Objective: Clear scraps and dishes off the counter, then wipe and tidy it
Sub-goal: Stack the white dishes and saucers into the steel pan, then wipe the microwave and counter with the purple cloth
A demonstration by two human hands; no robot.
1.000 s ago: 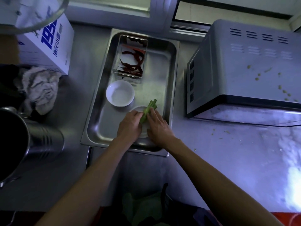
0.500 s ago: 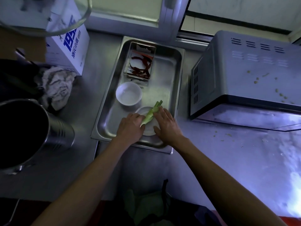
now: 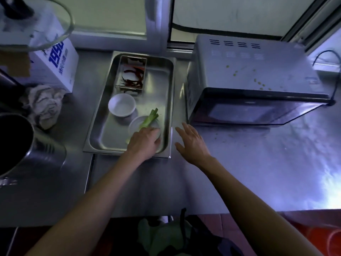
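Note:
A steel tray (image 3: 103, 126) sits on the counter. Inside it are a small metal box of red chillies (image 3: 133, 76), an empty white bowl (image 3: 121, 105) and a small white dish (image 3: 137, 124) with green onion stalks (image 3: 149, 118) lying across it. My left hand (image 3: 144, 142) rests on the near part of the dish and the stalks' lower end; whether its fingers curl round anything is hidden. My right hand (image 3: 191, 143) hovers with spread fingers over the counter, just right of the tray's rim and apart from it.
A microwave (image 3: 254, 82) with crumbs on top stands to the right. Scraps dot the counter (image 3: 239, 163) in front of it. At left are a crumpled rag (image 3: 44, 105), a white box (image 3: 57, 67), a large steel pot (image 3: 20, 146) and a glass bowl rim (image 3: 60, 34).
My right hand has left the green onion stalks and moved right, out of the tray, over the counter. My left hand stays on the dish.

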